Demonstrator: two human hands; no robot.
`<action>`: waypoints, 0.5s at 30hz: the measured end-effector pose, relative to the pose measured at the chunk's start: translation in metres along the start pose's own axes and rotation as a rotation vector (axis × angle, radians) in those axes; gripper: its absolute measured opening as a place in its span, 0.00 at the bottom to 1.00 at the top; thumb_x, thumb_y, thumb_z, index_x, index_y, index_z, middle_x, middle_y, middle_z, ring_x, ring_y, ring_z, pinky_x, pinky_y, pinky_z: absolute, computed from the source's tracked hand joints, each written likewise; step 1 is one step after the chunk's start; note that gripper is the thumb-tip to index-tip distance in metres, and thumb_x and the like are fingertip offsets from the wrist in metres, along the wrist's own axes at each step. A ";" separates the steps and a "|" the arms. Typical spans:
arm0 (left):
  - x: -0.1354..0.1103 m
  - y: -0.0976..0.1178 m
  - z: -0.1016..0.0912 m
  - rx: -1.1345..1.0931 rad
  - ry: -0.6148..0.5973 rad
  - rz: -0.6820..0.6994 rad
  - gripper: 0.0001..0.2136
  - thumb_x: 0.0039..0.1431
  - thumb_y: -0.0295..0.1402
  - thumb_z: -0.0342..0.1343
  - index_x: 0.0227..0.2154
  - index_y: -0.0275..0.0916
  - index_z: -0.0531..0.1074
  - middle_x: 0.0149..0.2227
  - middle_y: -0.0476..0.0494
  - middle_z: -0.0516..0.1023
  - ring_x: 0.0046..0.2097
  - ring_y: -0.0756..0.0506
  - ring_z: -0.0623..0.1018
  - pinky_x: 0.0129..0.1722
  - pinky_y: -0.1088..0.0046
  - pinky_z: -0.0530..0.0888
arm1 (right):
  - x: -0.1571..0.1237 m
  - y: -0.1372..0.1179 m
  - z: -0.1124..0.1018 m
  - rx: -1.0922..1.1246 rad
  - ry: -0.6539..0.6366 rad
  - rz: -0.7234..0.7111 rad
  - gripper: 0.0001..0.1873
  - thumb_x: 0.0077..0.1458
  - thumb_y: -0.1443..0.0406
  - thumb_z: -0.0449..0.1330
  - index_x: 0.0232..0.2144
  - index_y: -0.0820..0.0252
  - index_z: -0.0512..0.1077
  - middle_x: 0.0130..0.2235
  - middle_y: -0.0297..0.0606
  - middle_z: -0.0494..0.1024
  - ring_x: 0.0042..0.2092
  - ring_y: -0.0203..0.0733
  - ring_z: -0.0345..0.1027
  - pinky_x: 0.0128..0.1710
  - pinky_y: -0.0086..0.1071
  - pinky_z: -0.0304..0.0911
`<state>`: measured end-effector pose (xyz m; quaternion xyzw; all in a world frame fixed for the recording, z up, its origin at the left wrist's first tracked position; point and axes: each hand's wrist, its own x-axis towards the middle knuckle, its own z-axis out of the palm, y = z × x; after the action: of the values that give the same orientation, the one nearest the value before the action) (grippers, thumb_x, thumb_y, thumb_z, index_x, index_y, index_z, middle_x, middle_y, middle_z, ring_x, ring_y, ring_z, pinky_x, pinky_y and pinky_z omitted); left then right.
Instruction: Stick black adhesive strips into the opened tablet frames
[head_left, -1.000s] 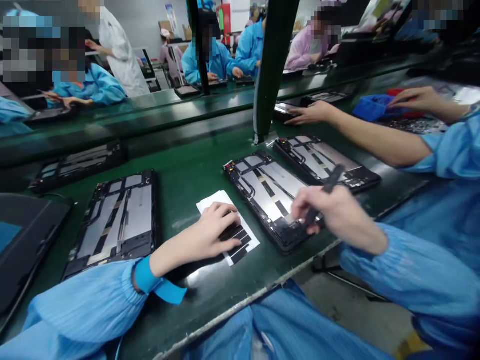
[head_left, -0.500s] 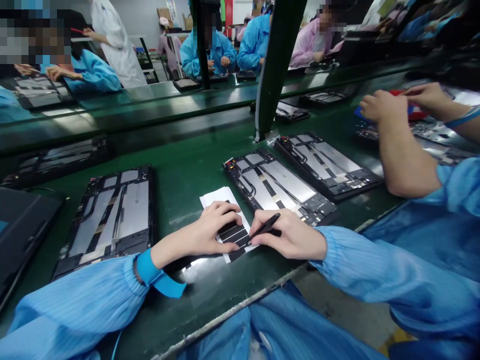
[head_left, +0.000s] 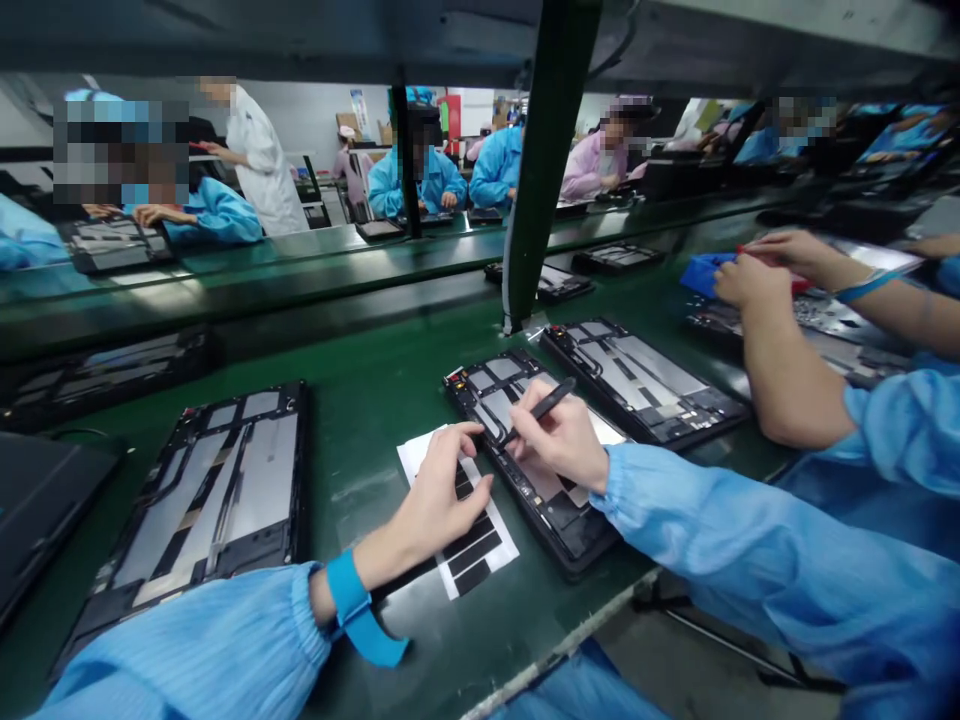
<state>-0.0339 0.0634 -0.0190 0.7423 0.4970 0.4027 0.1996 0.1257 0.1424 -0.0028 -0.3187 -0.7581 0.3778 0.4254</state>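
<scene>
My right hand (head_left: 566, 440) pinches slim black tweezers (head_left: 555, 398) over an opened tablet (head_left: 577, 530). The tips point down at the tablet's left side, near a black cable; whether they carry a small piece is hidden. Left of that tablet lies a white sheet (head_left: 478, 548) with several black adhesive strips. My left hand (head_left: 435, 495) rests over this sheet, its thumb and fingers apart, the index fingertip close to the tablet's edge. A blue band (head_left: 349, 590) circles my left wrist.
Opened tablets (head_left: 214, 490) lie to the left, and another tablet (head_left: 645, 375) sits right of mine. A green post (head_left: 544, 180) rises behind. At the right, a co-worker's arms (head_left: 787, 370) reach over a blue tray (head_left: 701, 275). A dark device (head_left: 45, 520) stands far left.
My right hand has moved with the tweezers from the sheet up onto the tablet. My left hand has lifted its fingers somewhat, uncovering lower strips. The view has tilted upward.
</scene>
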 end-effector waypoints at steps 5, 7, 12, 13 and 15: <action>-0.001 -0.003 -0.001 -0.022 -0.054 -0.002 0.11 0.48 0.22 0.49 0.33 0.40 0.55 0.49 0.39 0.62 0.52 0.43 0.63 0.49 0.62 0.62 | -0.004 0.000 0.002 -0.028 -0.051 -0.038 0.13 0.55 0.63 0.52 0.21 0.61 0.58 0.24 0.30 0.63 0.20 0.31 0.68 0.16 0.22 0.62; -0.002 -0.003 -0.001 -0.021 -0.056 -0.018 0.11 0.48 0.22 0.49 0.33 0.40 0.54 0.49 0.39 0.63 0.51 0.43 0.63 0.49 0.62 0.62 | -0.003 0.001 0.001 -0.030 -0.043 -0.044 0.12 0.55 0.63 0.52 0.22 0.61 0.57 0.24 0.30 0.63 0.20 0.31 0.68 0.15 0.22 0.62; 0.000 -0.004 -0.001 0.002 -0.076 -0.006 0.11 0.49 0.22 0.49 0.33 0.40 0.54 0.49 0.39 0.63 0.51 0.43 0.62 0.49 0.62 0.62 | -0.002 0.001 0.001 -0.064 -0.041 -0.070 0.11 0.55 0.65 0.52 0.22 0.61 0.58 0.25 0.31 0.63 0.20 0.29 0.66 0.15 0.22 0.60; 0.000 -0.004 -0.001 0.006 -0.081 -0.001 0.11 0.49 0.22 0.49 0.33 0.40 0.54 0.49 0.39 0.63 0.51 0.43 0.62 0.49 0.62 0.62 | -0.002 0.000 0.001 -0.085 -0.039 -0.088 0.11 0.55 0.65 0.52 0.22 0.61 0.58 0.25 0.31 0.63 0.20 0.29 0.65 0.16 0.23 0.59; -0.001 -0.003 -0.001 0.007 -0.088 0.005 0.11 0.48 0.22 0.49 0.33 0.40 0.54 0.49 0.40 0.63 0.51 0.44 0.62 0.49 0.63 0.62 | -0.001 -0.002 0.001 -0.147 -0.028 -0.158 0.11 0.54 0.67 0.52 0.21 0.61 0.59 0.24 0.32 0.63 0.22 0.30 0.64 0.20 0.24 0.60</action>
<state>-0.0367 0.0643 -0.0210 0.7612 0.4872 0.3684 0.2178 0.1253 0.1401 -0.0017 -0.2831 -0.8123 0.2912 0.4186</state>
